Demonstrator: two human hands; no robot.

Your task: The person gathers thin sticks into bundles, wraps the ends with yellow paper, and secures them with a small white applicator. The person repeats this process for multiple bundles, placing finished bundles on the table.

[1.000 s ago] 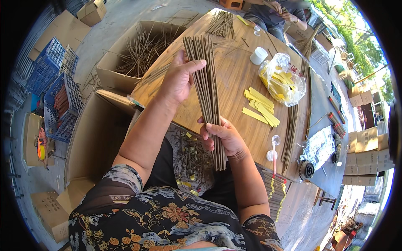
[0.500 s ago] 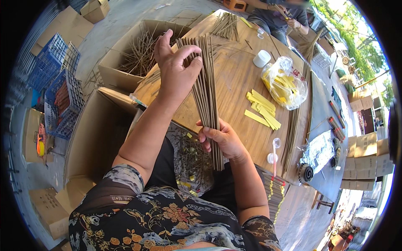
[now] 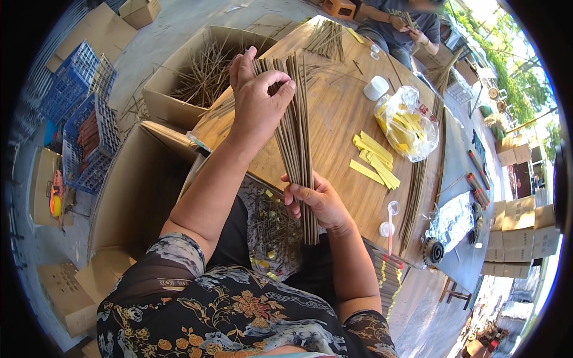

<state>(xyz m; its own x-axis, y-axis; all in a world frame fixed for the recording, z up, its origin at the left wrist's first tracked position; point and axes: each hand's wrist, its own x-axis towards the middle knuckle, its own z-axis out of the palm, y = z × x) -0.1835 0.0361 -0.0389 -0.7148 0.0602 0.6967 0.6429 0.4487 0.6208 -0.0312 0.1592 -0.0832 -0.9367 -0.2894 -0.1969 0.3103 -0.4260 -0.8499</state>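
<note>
A fanned bundle of thin brown incense sticks (image 3: 293,131) stands tilted in front of me, over the near edge of the wooden table. My right hand (image 3: 314,200) is closed round its lower part, thumb across the front. At its upper end is my left hand (image 3: 256,89), with thumb and forefinger pinched together at the stick tops and the other fingers raised. What exactly lies between those fingertips is partly hidden. Right of the bundle, yellow paper strips (image 3: 375,160) lie loose on the table (image 3: 340,113), beside a clear plastic bag (image 3: 407,125) of more strips.
A cardboard box (image 3: 173,110) of loose sticks stands left of the table. Farther back are another stick pile (image 3: 325,40), a white cup (image 3: 376,88) and a co-worker (image 3: 400,30) holding sticks. Blue crates (image 3: 89,143) stand at far left. A black roll (image 3: 434,250) lies at right.
My left thumb and forefinger have shifted slightly at the stick tops, and some sticks there stand a little farther apart. My right hand keeps its hold. The view has tilted slightly.
</note>
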